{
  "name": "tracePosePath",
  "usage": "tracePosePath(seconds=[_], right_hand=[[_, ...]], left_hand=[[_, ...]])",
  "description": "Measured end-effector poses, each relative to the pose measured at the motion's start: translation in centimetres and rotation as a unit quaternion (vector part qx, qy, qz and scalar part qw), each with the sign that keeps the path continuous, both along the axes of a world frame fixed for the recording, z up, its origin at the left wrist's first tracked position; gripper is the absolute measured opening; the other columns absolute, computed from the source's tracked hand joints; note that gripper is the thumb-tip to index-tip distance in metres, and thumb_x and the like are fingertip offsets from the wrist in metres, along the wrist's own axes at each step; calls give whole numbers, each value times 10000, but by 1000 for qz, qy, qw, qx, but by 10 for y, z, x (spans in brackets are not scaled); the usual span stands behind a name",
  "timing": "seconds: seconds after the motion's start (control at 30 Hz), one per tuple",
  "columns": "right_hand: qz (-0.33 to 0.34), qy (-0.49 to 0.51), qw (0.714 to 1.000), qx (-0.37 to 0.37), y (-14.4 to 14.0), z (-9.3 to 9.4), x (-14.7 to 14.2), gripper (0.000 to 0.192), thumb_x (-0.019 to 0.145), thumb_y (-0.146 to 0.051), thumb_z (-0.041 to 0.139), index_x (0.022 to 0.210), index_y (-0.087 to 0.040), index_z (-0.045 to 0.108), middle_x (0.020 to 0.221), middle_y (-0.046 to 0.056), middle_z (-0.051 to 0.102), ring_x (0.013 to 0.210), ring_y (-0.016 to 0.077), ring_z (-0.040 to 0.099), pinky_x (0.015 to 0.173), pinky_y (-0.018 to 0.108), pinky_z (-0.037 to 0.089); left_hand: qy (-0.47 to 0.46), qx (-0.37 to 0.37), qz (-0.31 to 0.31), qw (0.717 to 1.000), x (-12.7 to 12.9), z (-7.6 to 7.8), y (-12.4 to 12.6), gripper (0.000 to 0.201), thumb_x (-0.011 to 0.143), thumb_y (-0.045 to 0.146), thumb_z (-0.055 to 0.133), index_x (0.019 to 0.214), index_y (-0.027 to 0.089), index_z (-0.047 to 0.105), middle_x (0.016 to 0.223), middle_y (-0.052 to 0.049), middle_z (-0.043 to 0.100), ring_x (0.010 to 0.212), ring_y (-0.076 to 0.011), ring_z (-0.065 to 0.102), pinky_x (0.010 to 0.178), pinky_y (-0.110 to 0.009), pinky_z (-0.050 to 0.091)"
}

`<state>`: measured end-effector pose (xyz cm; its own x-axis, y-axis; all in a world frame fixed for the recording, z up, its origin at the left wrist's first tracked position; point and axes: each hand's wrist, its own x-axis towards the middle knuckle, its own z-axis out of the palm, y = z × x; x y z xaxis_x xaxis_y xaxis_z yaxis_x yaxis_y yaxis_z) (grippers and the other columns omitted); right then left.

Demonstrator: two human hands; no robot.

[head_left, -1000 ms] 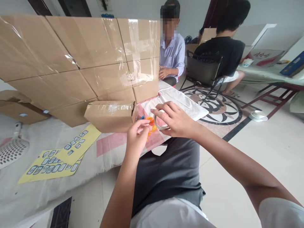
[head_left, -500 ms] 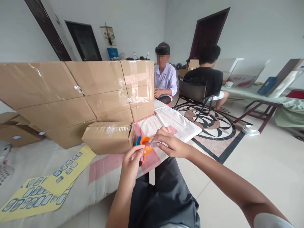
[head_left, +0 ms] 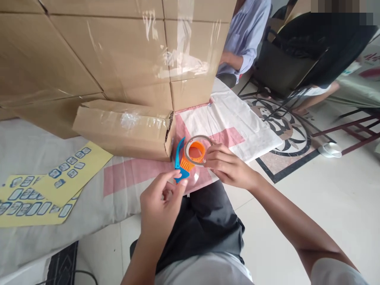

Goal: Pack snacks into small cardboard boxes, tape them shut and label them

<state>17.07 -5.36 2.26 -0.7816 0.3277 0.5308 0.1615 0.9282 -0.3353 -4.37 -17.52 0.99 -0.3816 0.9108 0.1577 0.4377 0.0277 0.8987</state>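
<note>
An orange and blue tape dispenser (head_left: pixel 187 163) is just beyond my hands over the table's front edge. My right hand (head_left: pixel 230 164) grips a thin roll of clear tape (head_left: pixel 190 159) by its right side. The roll overlaps the dispenser's orange round hub in view; I cannot tell whether it is seated on it. My left hand (head_left: pixel 163 198) has thumb and index finger closed at the blue lower end of the dispenser. Its other fingers are curled in. What looks like clear film shows faintly below the hub.
A taped cardboard box (head_left: pixel 127 128) lies behind the dispenser, before a wall of stacked boxes (head_left: pixel 118 51). Yellow sticker sheets (head_left: pixel 83 174) lie on the cloth-covered table (head_left: pixel 127 209) at left. One person sits beyond the boxes, another in a chair (head_left: pixel 285 67) at right.
My view has tipped down and closer. The tape roll now shows face-on as a ring near the hub. My left hand sits lower, at the dispenser's blue end.
</note>
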Motion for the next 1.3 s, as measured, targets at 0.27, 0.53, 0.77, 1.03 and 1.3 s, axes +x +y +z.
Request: tracePosePath(seconds=[0.27, 0.53, 0.77, 1.03, 1.3], right_hand=[[18, 26, 999, -6, 16, -31, -17, 369, 1005, -132, 539, 1355, -243, 571, 1109, 91, 684, 1193, 267, 568, 1003, 511, 554], [-15, 2, 1000, 0, 19, -39, -13, 374, 963, -88, 570, 1318, -200, 595, 1097, 112, 632, 1123, 268, 565, 954, 492, 572], [-40, -64, 996, 38, 21, -28, -9, 343, 961, -83, 544, 1243, -250, 644, 1165, 105, 570, 1153, 265, 525, 1049, 552, 520], [-76, -85, 993, -25, 23, -13, -23, 162, 947, -228, 641, 1106, -246, 659, 1564, 138, 373, 1430, 364, 417, 1098, 604, 448], [-161, -101, 974, -120, 22, -13, -36, 393, 733, -174, 723, 1073, -222, 531, 1528, 160, 461, 1423, 384, 374, 1132, 615, 398]], left_hand=[[287, 65, 7, 956, 26, -14, 16, 252, 949, 257, 653, 1192, 196, 671, 932, 4, 805, 497, -101, 605, 522, -245, 417], [318, 91, -7, 944, 26, -20, 16, 160, 962, 183, 625, 1115, 208, 663, 804, 53, 751, 544, -98, 612, 535, -247, 401], [302, 70, -10, 951, 24, -21, 18, 155, 968, 192, 610, 1111, 216, 663, 868, 44, 774, 550, -95, 611, 540, -247, 399], [285, 78, -12, 955, 21, -22, 19, 145, 945, 187, 642, 1084, 224, 660, 863, 65, 775, 548, -83, 621, 522, -237, 395], [285, 88, -20, 954, 17, -25, 19, 162, 943, 175, 627, 1091, 238, 644, 871, 73, 777, 589, -90, 662, 533, -237, 409]])
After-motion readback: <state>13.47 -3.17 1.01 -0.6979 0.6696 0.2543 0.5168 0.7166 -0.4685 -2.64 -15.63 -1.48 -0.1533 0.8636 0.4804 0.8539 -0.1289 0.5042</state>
